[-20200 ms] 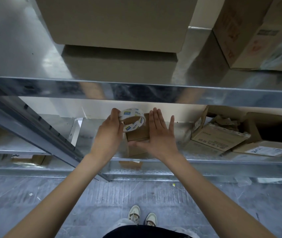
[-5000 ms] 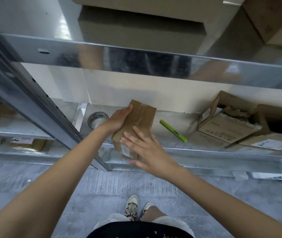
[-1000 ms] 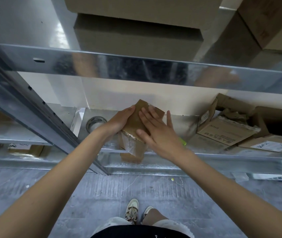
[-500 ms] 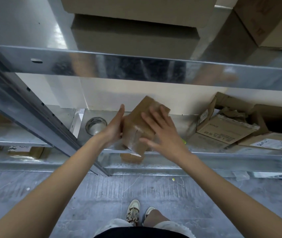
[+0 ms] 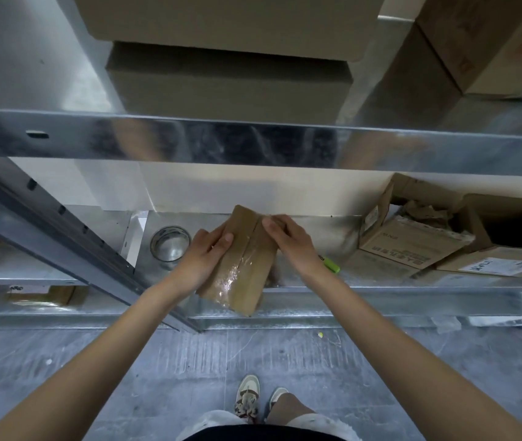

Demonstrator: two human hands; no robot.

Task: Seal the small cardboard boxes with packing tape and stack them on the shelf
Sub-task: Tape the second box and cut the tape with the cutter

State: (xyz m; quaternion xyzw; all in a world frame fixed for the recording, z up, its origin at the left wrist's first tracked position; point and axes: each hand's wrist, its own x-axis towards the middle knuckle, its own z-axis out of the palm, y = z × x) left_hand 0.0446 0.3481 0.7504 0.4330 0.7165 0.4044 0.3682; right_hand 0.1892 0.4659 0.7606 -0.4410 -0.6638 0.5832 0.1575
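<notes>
At frame centre, the small cardboard box (image 5: pixel 240 261) lies between both hands, long axis running lower left to upper right, left hand (image 5: pixel 201 258) gripping its left side, right hand (image 5: pixel 288 240) pinching its far taped end over the shelf (image 5: pixel 380 300) edge.

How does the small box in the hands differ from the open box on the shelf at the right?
The small box is closed, with clear tape along its seam; the open box has raised flaps and crumpled paper inside. The small box is held tilted by the left hand and the right hand; the open box rests on the shelf. Both are brown cardboard.
</notes>
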